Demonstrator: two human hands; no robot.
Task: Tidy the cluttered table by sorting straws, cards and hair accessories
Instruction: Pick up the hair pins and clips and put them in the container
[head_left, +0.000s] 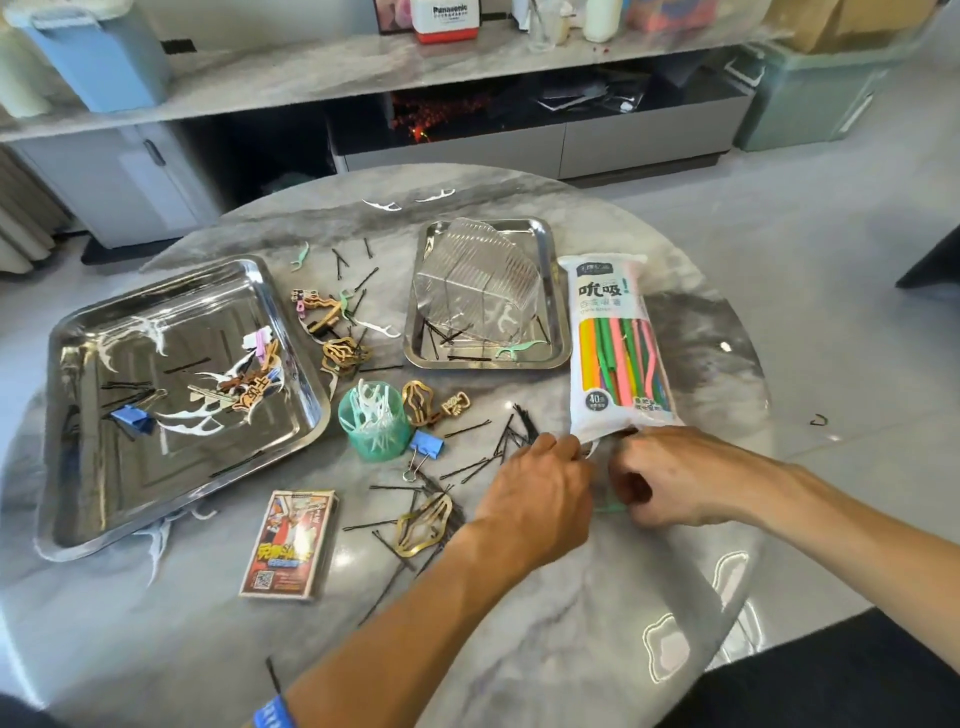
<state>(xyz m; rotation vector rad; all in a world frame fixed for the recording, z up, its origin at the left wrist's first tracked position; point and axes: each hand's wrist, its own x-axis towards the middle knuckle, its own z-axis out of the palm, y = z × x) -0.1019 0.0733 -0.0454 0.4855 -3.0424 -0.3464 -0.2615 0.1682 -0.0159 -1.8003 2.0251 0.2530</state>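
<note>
A white bag of coloured straws (618, 348) lies on the round marble table (571, 597), right of centre. My left hand (535, 499) and my right hand (670, 475) both pinch the bag's near end, fingers curled on its edge. A box of cards (290, 544) lies at the front left. Gold hair clips (426, 522) and black bobby pins (514, 431) are scattered between the trays and my hands.
A big steel tray (171, 499) on the left holds floss picks, clips and a blue binder clip. A smaller tray (555, 291) behind holds a clear plastic piece. A green cup of floss picks (375, 421) stands mid-table, with a blue binder clip (426, 447) beside it.
</note>
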